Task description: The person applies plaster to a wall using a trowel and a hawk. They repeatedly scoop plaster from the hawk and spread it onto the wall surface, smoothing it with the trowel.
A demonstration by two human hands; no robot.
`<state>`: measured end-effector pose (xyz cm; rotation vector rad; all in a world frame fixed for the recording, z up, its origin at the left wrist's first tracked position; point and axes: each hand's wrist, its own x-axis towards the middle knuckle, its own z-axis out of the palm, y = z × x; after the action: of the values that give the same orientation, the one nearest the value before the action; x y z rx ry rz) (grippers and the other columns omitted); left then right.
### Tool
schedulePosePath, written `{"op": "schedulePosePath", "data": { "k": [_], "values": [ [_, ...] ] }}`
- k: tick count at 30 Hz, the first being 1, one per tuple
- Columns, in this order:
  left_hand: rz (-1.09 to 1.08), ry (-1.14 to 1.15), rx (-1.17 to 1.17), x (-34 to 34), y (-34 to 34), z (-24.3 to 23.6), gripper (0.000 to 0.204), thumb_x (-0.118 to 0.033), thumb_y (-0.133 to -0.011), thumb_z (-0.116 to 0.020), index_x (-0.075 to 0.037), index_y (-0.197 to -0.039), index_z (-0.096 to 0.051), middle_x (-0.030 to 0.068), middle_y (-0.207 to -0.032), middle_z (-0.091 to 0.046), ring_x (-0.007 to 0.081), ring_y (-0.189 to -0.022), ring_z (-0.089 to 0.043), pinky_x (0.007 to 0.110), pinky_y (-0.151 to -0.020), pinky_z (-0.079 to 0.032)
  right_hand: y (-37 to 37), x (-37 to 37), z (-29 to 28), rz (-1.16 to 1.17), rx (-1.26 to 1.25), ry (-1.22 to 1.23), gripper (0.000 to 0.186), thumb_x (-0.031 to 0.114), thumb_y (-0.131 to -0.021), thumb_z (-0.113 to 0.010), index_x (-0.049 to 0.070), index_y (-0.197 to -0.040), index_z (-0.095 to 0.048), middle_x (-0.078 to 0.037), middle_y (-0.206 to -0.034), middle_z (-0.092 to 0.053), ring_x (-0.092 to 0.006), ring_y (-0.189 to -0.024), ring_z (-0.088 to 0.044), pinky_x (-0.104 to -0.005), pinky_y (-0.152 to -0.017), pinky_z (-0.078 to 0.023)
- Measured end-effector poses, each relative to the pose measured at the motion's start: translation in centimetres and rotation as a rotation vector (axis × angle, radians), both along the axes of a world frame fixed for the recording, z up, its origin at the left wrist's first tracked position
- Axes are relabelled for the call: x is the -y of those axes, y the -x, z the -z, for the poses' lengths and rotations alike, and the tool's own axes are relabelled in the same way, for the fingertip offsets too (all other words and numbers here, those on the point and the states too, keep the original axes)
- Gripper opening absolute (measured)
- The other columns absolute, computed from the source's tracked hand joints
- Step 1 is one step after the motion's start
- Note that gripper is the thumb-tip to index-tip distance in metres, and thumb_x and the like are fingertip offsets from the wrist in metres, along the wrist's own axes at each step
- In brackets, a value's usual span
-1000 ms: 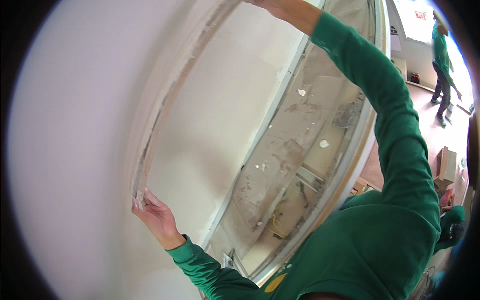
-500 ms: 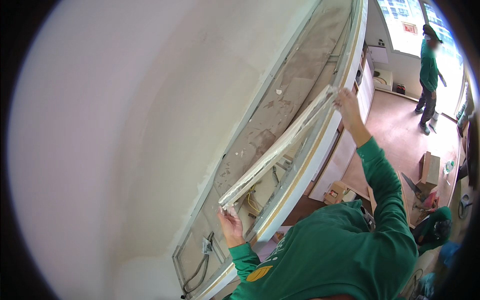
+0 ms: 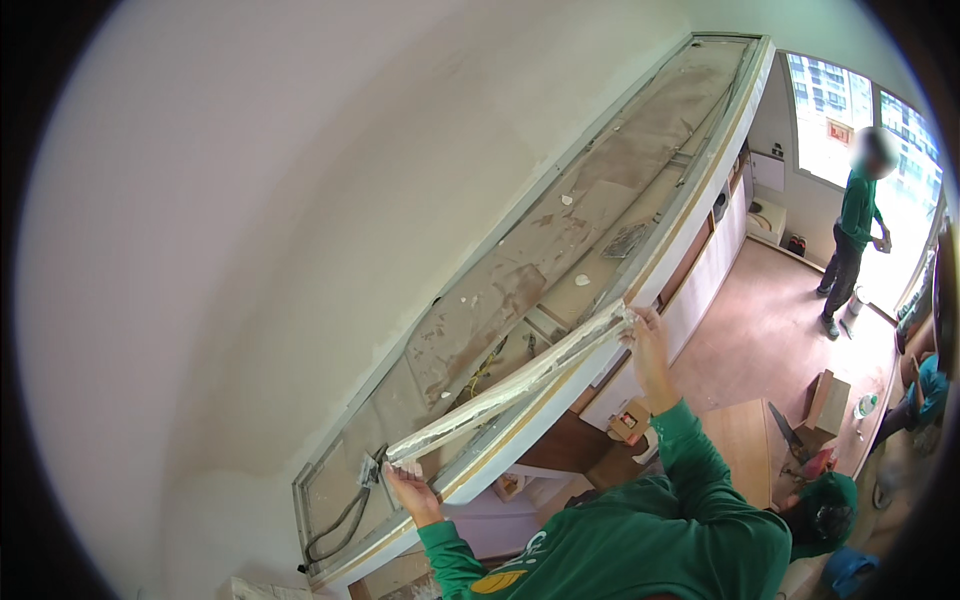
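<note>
A long, narrow whitish board (image 3: 520, 383), smeared with plaster and shiny in places, slants across the open top of a built-in cabinet (image 3: 665, 130). Around its near left end are the fingers of my left hand (image 3: 412, 495). At the far right end, my right hand (image 3: 648, 338) grips it by the tip, just outside the cabinet's white front edge (image 3: 725, 180). Below the board, the dusty recess shows metal framing, plaster crumbs and yellow wires (image 3: 484, 368). Grey cables (image 3: 345, 522) with a wrapped end lie near my left hand.
A plastered wall (image 3: 350, 250) runs along the cabinet's back. On the reddish floor are a handsaw (image 3: 787, 428), a cardboard box (image 3: 828, 405) and a bottle (image 3: 866, 405). One person in green (image 3: 855, 220) stands by the window; another in a green cap (image 3: 828, 505) is low beside me.
Both my hands have brought the board down and nearer the front edge, with its right end now over that edge. My view has shifted, and the standing person has turned.
</note>
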<state>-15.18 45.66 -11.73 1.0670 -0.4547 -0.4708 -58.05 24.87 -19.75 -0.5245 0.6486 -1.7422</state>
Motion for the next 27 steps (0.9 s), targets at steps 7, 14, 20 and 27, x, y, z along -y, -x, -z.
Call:
{"op": "schedulePosePath", "data": {
  "k": [7, 14, 20, 27],
  "values": [
    [0.02, 0.047, 0.035, -0.3, 0.0, 0.5, 0.041, -0.041, -0.1, -0.055, -0.007, -0.124, -0.056, 0.0036, -0.119, -0.062, 0.0143, -0.109, -0.059, 0.03, -0.092, -0.048, -0.4, -2.5, 1.6, -0.027, 0.079, -0.013, 0.017, 0.006, -0.099, -0.044, 0.002, -0.112, -0.055, -0.01, -0.098, -0.068, -0.0141, -0.078, -0.065, -0.0287, -0.071, -0.053],
    [-0.018, 0.023, 0.056, 0.3, 0.1, 0.7, 0.042, -0.039, -0.1, -0.054, -0.004, -0.122, -0.055, 0.0072, -0.117, -0.062, 0.0168, -0.107, -0.06, 0.032, -0.089, -0.048, 0.4, -2.7, 2.5, -0.08, 0.107, -0.008, 0.02, 0.005, -0.099, -0.046, 0.002, -0.116, -0.055, -0.013, -0.105, -0.068, -0.0187, -0.081, -0.068, -0.0309, -0.072, -0.056],
    [-0.051, 0.055, 0.046, 0.1, 0.9, 0.1, 0.034, -0.036, -0.102, -0.053, -0.005, -0.113, -0.057, 0.0065, -0.108, -0.063, 0.0156, -0.097, -0.062, 0.031, -0.081, -0.049, 1.0, -3.3, 4.8, -0.12, 0.143, 0.075, 0.034, 0.0, -0.095, -0.048, 0.0, -0.129, -0.053, -0.017, -0.118, -0.063, -0.024, -0.092, -0.067, -0.0352, -0.081, -0.056],
    [-0.006, 0.037, 0.064, -0.1, 0.0, 0.2, 0.027, -0.033, -0.104, -0.052, -0.007, -0.105, -0.057, 0.0053, -0.099, -0.065, 0.0133, -0.089, -0.063, 0.029, -0.075, -0.051, 0.5, -4.3, 6.0, -0.248, 0.283, 0.109, 0.046, -0.004, -0.089, -0.049, -0.004, -0.135, -0.045, -0.019, -0.125, -0.058, -0.0303, -0.108, -0.063, -0.043, -0.094, -0.053]
  ]
}}
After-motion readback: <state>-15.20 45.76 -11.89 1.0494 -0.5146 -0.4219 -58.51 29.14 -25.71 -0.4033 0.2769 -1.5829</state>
